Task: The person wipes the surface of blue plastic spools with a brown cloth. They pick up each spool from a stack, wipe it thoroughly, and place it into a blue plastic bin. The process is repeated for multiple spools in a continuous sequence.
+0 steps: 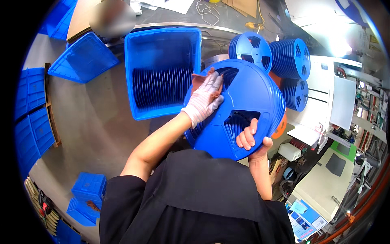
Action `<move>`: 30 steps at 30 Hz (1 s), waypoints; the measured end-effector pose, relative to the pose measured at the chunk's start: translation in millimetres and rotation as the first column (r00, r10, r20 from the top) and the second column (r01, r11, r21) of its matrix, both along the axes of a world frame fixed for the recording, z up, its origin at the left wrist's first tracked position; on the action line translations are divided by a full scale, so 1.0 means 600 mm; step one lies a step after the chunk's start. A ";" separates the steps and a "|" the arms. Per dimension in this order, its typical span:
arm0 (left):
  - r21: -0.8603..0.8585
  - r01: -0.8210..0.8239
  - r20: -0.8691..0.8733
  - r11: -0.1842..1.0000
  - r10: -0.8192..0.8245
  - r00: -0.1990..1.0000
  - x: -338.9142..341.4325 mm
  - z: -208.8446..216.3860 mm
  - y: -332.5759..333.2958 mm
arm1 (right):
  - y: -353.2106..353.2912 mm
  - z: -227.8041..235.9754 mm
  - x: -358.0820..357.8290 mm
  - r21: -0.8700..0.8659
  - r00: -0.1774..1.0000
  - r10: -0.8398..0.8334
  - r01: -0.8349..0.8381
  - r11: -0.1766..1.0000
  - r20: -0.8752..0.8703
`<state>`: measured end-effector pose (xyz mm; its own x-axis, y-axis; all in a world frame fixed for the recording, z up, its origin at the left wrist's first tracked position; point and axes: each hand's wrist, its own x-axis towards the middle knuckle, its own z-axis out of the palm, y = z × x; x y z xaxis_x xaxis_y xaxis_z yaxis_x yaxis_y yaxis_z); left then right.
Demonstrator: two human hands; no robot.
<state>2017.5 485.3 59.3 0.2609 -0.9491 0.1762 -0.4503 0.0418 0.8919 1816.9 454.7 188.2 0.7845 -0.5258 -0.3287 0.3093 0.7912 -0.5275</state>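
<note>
A stack of large blue plastic reels [254, 91] stands in front of my body, its outer face tilted up toward me, with window-shaped cutouts. My left hand [202, 106], in a thin white glove, presses a reddish-brown cloth [196, 82] against the left part of that face. Its fingers lie close together over the cloth. At the lower right, my bare right hand [255, 142] is closed round the rim, its fingers reaching into a cutout and its thumb outside.
Left of the stack, a blue bin [162, 30] holds a row of blue reels [162, 87]. More reel stacks [290, 59] stand beyond, beside a white machine [319, 81]. A tilted blue crate [83, 57] is farther left. A person [112, 18], blurred, is at the far worktable [178, 18].
</note>
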 end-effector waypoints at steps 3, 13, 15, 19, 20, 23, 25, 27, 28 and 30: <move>-0.113 0.164 -0.010 0.980 -0.167 0.986 -0.012 0.050 0.058 | 0.005 -0.005 0.012 -0.003 1.000 -0.001 0.001 1.000 -0.018; -0.003 0.304 0.012 0.953 -0.304 0.953 0.095 -0.084 0.212 | 0.014 0.001 0.023 -0.049 0.995 -0.095 0.095 0.994 0.001; -0.037 0.476 0.105 0.879 -0.470 0.876 0.120 -0.026 0.221 | -0.001 -0.003 0.023 -0.026 0.991 -0.130 0.131 0.991 0.036; -0.038 0.554 0.271 0.832 -0.525 0.807 0.115 0.016 0.229 | -0.023 0.001 0.035 0.060 0.979 -0.188 0.184 0.981 0.074; -0.029 0.535 0.314 0.844 -0.500 0.807 0.110 0.012 0.227 | -0.024 0.002 0.037 0.081 0.977 -0.202 0.196 0.977 0.069; -0.044 0.470 0.428 0.882 -0.409 0.806 0.094 -0.001 0.224 | -0.024 0.002 0.037 0.059 0.980 -0.187 0.184 0.981 0.065; -0.050 0.453 0.383 0.890 -0.402 0.832 0.096 0.001 0.233 | -0.028 0.014 0.035 0.000 0.972 -0.213 0.214 0.977 -0.100; -0.009 0.410 0.254 0.912 -0.394 0.883 0.102 0.010 0.247 | -0.033 0.023 0.030 -0.049 0.947 -0.225 0.220 0.974 -0.230; 0.031 0.386 0.148 0.922 -0.386 0.910 0.115 0.027 0.250 | -0.025 0.039 0.050 -0.079 0.878 -0.323 0.317 0.945 -0.354; 0.037 0.244 -0.160 0.969 -0.235 0.959 0.136 0.031 0.279 | -0.033 0.017 0.026 0.007 0.947 -0.222 0.230 0.973 -0.233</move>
<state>2098.8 652.6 77.9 0.0446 -0.9943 0.0968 -0.2915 0.0797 0.9532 1832.5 435.0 198.6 0.5475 -0.6663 -0.5062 0.3558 0.7329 -0.5799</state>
